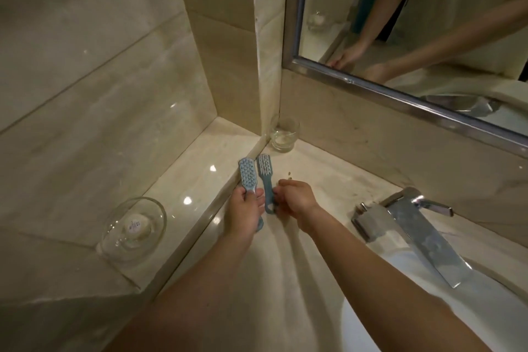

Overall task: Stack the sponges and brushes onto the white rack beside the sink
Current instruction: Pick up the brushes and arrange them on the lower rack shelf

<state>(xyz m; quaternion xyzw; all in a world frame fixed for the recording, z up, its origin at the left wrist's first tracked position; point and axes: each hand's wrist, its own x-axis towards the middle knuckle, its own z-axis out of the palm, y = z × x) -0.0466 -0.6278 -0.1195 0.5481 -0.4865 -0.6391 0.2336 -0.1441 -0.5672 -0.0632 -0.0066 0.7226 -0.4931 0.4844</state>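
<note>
Two small blue brushes lie side by side near the corner of the marble counter. My left hand [245,210] grips the handle of the lighter brush [247,175], whose bristled head points away from me. Beside it my right hand [295,199] pinches the handle of the darker brush [265,177], bristles facing up. No sponge and no white rack are in view.
A drinking glass [284,133] stands in the corner by the mirror [400,37]. On the raised marble ledge [185,168] at the left sits a glass bowl [134,230] with a small wrapped item. The chrome tap [411,226] reaches over the white sink [445,314] at the right.
</note>
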